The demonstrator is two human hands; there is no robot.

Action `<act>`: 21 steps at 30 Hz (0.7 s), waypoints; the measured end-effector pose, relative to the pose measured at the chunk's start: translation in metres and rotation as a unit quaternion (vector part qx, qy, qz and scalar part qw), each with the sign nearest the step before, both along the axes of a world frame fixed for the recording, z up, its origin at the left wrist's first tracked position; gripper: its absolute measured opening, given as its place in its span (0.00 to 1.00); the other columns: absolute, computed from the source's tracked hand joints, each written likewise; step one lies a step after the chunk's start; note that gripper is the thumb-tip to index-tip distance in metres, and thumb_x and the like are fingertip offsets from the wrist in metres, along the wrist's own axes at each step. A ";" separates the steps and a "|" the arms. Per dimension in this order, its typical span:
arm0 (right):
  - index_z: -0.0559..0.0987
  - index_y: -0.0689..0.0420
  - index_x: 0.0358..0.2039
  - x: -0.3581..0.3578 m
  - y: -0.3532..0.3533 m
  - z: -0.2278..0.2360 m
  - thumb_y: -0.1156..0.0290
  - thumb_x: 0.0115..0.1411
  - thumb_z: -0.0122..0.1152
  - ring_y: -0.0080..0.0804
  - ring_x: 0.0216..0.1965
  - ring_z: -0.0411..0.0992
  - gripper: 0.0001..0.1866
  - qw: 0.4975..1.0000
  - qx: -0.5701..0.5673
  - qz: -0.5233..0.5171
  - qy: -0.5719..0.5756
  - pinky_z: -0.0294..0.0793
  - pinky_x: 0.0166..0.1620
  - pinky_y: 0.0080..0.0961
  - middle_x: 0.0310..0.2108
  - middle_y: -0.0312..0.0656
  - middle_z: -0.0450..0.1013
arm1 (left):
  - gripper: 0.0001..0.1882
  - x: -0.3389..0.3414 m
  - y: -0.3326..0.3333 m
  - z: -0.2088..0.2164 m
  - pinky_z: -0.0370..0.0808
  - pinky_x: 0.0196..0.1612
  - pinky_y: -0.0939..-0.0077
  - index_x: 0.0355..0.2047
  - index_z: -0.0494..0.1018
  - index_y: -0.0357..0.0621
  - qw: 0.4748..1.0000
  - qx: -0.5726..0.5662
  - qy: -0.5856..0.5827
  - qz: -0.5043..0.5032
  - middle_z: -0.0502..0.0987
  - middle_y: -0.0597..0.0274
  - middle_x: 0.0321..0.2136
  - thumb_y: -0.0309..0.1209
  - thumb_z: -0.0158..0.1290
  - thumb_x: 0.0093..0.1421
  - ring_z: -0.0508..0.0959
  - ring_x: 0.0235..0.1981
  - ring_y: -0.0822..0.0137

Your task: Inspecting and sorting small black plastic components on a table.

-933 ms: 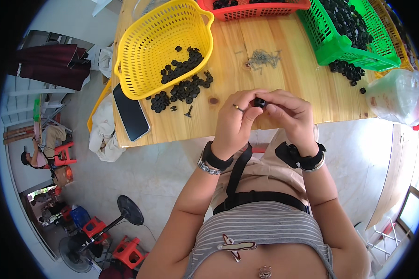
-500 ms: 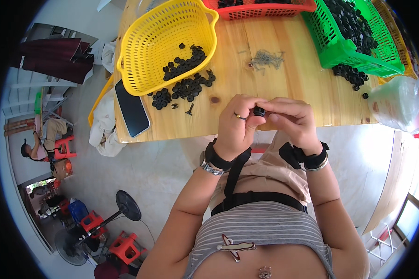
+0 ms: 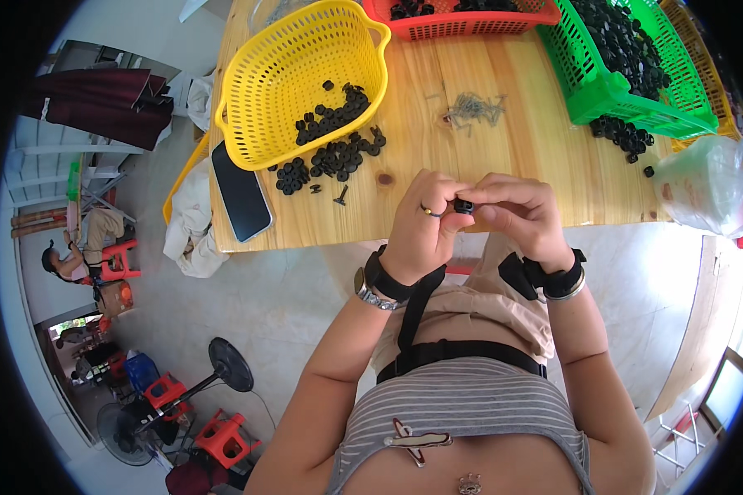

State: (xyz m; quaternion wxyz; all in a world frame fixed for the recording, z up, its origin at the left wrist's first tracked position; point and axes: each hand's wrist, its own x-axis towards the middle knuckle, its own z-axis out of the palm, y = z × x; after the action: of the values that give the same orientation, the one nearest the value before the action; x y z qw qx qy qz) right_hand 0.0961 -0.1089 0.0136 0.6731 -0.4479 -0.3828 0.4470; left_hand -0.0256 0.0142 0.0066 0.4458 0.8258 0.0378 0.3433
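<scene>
Just above the table's near edge, a small black round plastic part (image 3: 463,205) is pinched between the thumb and fingers of my left hand (image 3: 419,229). From the other side my right hand (image 3: 528,216) closes on it too, its index fingertip over the top and its thumb close by. Fingers cover much of the part, so any smaller piece in it is hidden. Left of my hands, black discs (image 3: 338,158) lie loose on the wooden table (image 3: 504,157), with a black T-shaped piece (image 3: 341,195) nearby. Beyond my hands is a small pile of thin metal pins (image 3: 475,108).
A yellow basket (image 3: 260,99) holds more black parts at the left, beside a phone (image 3: 241,194). Red (image 3: 470,26) and green (image 3: 636,107) baskets line the far side. Black pieces (image 3: 623,136) and a plastic bag (image 3: 706,181) sit at the right. A fan (image 3: 229,364) stands on the floor.
Both hands stay together on the black part, shifting only slightly, and the part looks a little turned. The view has moved slightly; the table things stay in place.
</scene>
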 end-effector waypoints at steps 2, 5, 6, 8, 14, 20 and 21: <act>0.77 0.66 0.41 -0.001 0.000 0.000 0.86 0.55 0.52 0.28 0.42 0.71 0.13 1.000 0.000 0.000 0.013 0.71 0.46 0.23 0.39 0.44 0.72 | 0.11 0.000 0.001 0.000 0.66 0.30 0.67 0.36 0.66 0.38 1.000 0.010 -0.007 0.000 0.69 0.56 0.26 0.31 0.52 0.56 0.69 0.25 0.55; 0.77 0.66 0.40 -0.002 0.001 0.003 0.86 0.55 0.53 0.27 0.42 0.71 0.12 1.000 -0.011 0.001 0.026 0.71 0.46 0.22 0.39 0.43 0.72 | 0.11 -0.001 0.001 -0.002 0.66 0.29 0.67 0.35 0.66 0.39 1.000 0.023 -0.016 -0.004 0.69 0.56 0.25 0.31 0.53 0.56 0.68 0.25 0.56; 0.77 0.65 0.40 -0.001 0.000 0.004 0.85 0.55 0.53 0.27 0.42 0.71 0.12 0.999 -0.023 0.001 0.026 0.71 0.46 0.22 0.39 0.43 0.72 | 0.11 -0.001 0.000 -0.003 0.66 0.28 0.67 0.34 0.66 0.39 1.000 0.016 -0.017 -0.007 0.68 0.56 0.25 0.32 0.53 0.56 0.68 0.25 0.56; 0.77 0.66 0.40 0.001 -0.001 0.001 0.85 0.55 0.53 0.27 0.41 0.71 0.11 1.000 -0.016 0.005 0.014 0.71 0.46 0.22 0.39 0.43 0.72 | 0.12 -0.002 0.001 -0.006 0.65 0.28 0.67 0.34 0.66 0.39 1.000 0.013 -0.021 -0.010 0.68 0.56 0.24 0.33 0.53 0.56 0.68 0.25 0.56; 0.75 0.66 0.39 -0.004 0.002 -0.001 0.81 0.55 0.56 0.24 0.40 0.70 0.10 0.999 0.019 -0.012 0.033 0.69 0.45 0.20 0.38 0.42 0.72 | 0.16 -0.004 0.000 -0.005 0.69 0.30 0.79 0.37 0.69 0.38 0.999 -0.040 0.024 -0.021 0.71 0.60 0.26 0.39 0.54 0.58 0.71 0.26 0.69; 0.74 0.65 0.41 -0.009 0.001 0.002 0.82 0.54 0.56 0.22 0.40 0.69 0.12 0.992 0.010 -0.117 0.040 0.68 0.44 0.17 0.39 0.39 0.71 | 0.19 0.003 -0.003 0.000 0.70 0.32 0.73 0.42 0.68 0.38 0.996 -0.085 -0.001 -0.013 0.72 0.55 0.26 0.38 0.54 0.57 0.73 0.27 0.60; 0.73 0.64 0.42 -0.010 -0.003 0.006 0.83 0.54 0.56 0.21 0.39 0.68 0.13 0.984 -0.027 -0.175 0.038 0.68 0.44 0.16 0.40 0.38 0.70 | 0.19 0.002 -0.004 -0.001 0.70 0.32 0.73 0.43 0.68 0.38 0.996 -0.086 0.013 -0.009 0.72 0.56 0.26 0.38 0.54 0.57 0.73 0.27 0.61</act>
State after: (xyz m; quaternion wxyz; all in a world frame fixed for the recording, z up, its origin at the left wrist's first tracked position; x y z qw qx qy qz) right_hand 0.0861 -0.1116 0.0200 0.7426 -0.5086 -0.2609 0.3491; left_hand -0.0232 0.0107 0.0056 0.5176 0.7892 0.0654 0.3240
